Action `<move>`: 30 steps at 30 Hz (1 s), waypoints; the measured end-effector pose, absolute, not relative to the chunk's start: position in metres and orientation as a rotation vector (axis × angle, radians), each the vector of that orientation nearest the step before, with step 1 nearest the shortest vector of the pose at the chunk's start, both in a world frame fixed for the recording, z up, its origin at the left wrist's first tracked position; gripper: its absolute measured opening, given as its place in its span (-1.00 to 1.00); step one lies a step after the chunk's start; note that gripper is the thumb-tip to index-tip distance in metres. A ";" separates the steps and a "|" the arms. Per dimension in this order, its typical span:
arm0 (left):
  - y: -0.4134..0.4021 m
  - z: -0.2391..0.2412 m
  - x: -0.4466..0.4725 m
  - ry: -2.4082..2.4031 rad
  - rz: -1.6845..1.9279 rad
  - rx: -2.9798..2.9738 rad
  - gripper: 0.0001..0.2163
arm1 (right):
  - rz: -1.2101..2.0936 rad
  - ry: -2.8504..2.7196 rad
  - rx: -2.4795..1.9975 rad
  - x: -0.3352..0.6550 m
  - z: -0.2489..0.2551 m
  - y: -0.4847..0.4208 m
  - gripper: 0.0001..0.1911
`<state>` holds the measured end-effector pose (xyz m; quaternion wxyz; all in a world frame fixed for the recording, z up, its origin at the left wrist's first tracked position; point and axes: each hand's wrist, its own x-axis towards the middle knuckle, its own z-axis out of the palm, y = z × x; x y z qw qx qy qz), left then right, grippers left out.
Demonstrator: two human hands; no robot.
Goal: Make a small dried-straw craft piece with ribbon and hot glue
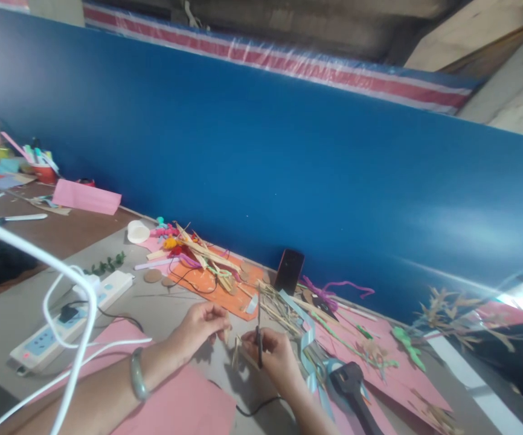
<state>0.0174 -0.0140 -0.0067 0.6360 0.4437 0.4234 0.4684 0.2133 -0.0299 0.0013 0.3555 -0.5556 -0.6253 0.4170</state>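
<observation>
My left hand [207, 326], with a green bangle [138, 374] at the wrist, is closed in a pinch above the grey table. What lies between its fingertips is too small to make out. Just to the right, my right hand [273, 350] is wrapped round a pair of dark scissors [259, 338], whose thin blade points up and away. A short pale straw-like piece [235, 350] hangs at the right fingertips, in the gap between both hands. Pink paper [189, 402] lies beneath my left forearm.
Beyond my hands, dry stalks [211, 254] lie heaped on orange paper [202, 284]. A phone [289, 272] leans against the blue partition [261, 169]. A white power strip [71, 320] and white cable [80, 350] are at left. A black-handled tool [352, 386] lies at right.
</observation>
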 end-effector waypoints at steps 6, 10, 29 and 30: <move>-0.012 -0.004 0.012 0.947 1.092 1.157 -0.81 | 0.825 -1.779 -1.523 0.218 -0.002 -0.028 -0.91; -0.011 -0.002 0.010 0.975 1.102 1.214 -0.81 | 0.712 -1.883 -1.468 0.216 0.004 -0.029 -0.79; -0.015 0.009 0.014 0.883 1.090 0.982 -0.85 | 0.864 -2.131 -1.550 0.207 0.010 -0.042 -0.79; -0.015 0.009 0.014 0.884 1.085 0.980 -0.86 | 0.843 -2.136 -1.553 0.207 0.010 -0.042 -0.79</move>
